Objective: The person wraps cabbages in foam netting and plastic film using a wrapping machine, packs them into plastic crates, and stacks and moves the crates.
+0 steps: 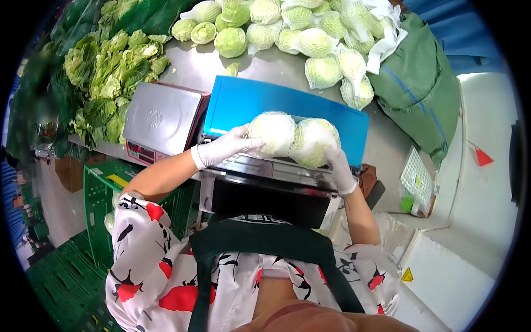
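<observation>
Two pale green cabbages in white netting, a left one and a right one, sit side by side over the front of a blue-topped machine. My left hand, in a white glove, is closed on the left cabbage from its outer side. On the other side, my right hand, also gloved, grips the right cabbage, its fingertips against the lower right of the netting. The cabbages cover part of the machine's silver front edge.
A scale stands left of the machine, with loose leaves beyond it. Netted cabbages are piled at the back. A green sack leans at the right. Green crates stand at the lower left.
</observation>
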A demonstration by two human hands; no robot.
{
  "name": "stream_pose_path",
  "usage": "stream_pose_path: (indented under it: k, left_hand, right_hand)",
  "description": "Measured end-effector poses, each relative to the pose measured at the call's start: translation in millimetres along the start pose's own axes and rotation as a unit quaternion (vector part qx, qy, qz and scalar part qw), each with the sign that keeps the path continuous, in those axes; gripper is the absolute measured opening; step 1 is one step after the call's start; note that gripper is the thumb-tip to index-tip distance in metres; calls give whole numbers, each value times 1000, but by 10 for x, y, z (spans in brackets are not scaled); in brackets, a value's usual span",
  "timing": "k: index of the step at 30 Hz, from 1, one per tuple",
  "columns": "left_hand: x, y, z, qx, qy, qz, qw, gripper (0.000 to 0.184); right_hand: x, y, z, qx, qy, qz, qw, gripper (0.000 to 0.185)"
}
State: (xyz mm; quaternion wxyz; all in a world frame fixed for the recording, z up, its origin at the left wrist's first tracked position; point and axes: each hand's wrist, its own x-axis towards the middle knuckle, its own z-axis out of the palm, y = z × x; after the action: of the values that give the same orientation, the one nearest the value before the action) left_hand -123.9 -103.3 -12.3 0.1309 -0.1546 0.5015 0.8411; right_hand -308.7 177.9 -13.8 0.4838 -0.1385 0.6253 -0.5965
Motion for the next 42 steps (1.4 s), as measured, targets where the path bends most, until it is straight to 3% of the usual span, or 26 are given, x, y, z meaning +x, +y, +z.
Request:
stream_pose_path:
  k: [4, 8, 10, 12, 13, 17, 20, 21, 22, 23, 24, 25, 26, 27, 28, 30, 31, 32, 33, 34, 36, 39, 41, 42]
  left_hand:
    - [-551, -175, 281, -100, -66, -117, 986, 61]
    - [-1130, -673, 439, -114, -138, -259, 949, 73]
    - [-1235, -807, 523, -121, -142, -313, 931, 75]
    - [-1168, -1046, 510, -151, -119, -296, 936, 75]
    - [-1096, -1179, 407, -141, -136, -313, 929, 76]
    - [-1040, -1336, 345, -216, -78, -361, 904, 75]
    - [-1194, -922, 516, -275, -52, -288, 916, 75]
    - [-1243, -1033, 439, -394, -72, -253, 881, 68]
    - [-1325, -1167, 373, -261, -35, -217, 940, 64]
    - [-1449, -1333, 345, -124, 4, -175, 977, 59]
    - [-1549, -1495, 351, 17, 44, -130, 990, 55]
    - [-1619, -1647, 371, 87, 61, -70, 992, 51]
    - [-1687, -1748, 400, 160, 77, -9, 984, 48]
    - [-1697, -1762, 464, 301, 148, 41, 941, 41]
    - [-1691, -1636, 524, 401, 186, 77, 894, 41]
    - [-1633, -1503, 534, 416, 264, 126, 861, 40]
    - [-1634, -1290, 672, 281, 306, 94, 905, 38]
    - [-1600, -1191, 731, 243, 325, 106, 908, 35]
    - [-1565, -1173, 683, 188, 340, 112, 914, 33]
    - [-1527, -1183, 601, 133, 353, 117, 919, 32]
    - [-1605, -1357, 348, 19, 300, 65, 952, 30]
    - [-2040, -1536, 85, -155, 215, -62, 962, 30]
    - [-2143, -1632, 31, -243, 253, -52, 935, 32]
    - [-2085, -1477, 264, -220, 353, -64, 907, 32]
  right_hand:
    - [-721, 23, 338, 19, 5, 77, 997, 58]
    - [-1544, 234, 602, 1, -23, 231, 973, 61]
    - [-1611, 407, 726, 38, -41, 257, 965, 60]
    - [-1541, 647, 763, 85, -51, 263, 960, 60]
    - [-1449, 592, 753, 50, -56, 310, 948, 61]
    - [-1154, 673, 800, 128, -109, 282, 945, 61]
    - [-1221, 527, 745, 222, -78, 342, 910, 60]
    - [-1296, 713, 557, 265, -52, 372, 888, 61]
    - [-1386, 835, 441, 304, -27, 399, 865, 61]
    - [-1560, 880, 428, 260, -58, 284, 921, 62]
    - [-1665, 957, 377, 35, -96, 187, 977, 58]
    - [-1751, 1029, 431, -96, -55, 143, 983, 53]
    - [-1836, 1100, 485, -230, -7, 112, 967, 49]
    - [-1905, 1182, 644, -263, 114, 141, 948, 43]
    - [-1941, 1684, 488, -405, 163, 12, 899, 28]
    - [-1897, 1821, 520, -290, 246, -16, 925, 15]
    - [-1804, 1537, 568, -409, 262, -147, 862, 14]
    - [-1741, 1257, 607, -513, 273, -270, 768, 19]
    - [-1763, 1292, 531, -122, 318, -52, 939, 27]
    - [-1765, 1072, 547, -146, 294, -39, 944, 33]
    - [-1933, 1019, 347, 136, 227, 178, 948, 34]
    - [-2245, 1058, 63, 290, 115, 261, 913, 35]
    - [-2250, 1150, 156, 115, 179, 149, 966, 33]
    - [-2289, 1108, 301, 73, 186, 134, 971, 30]
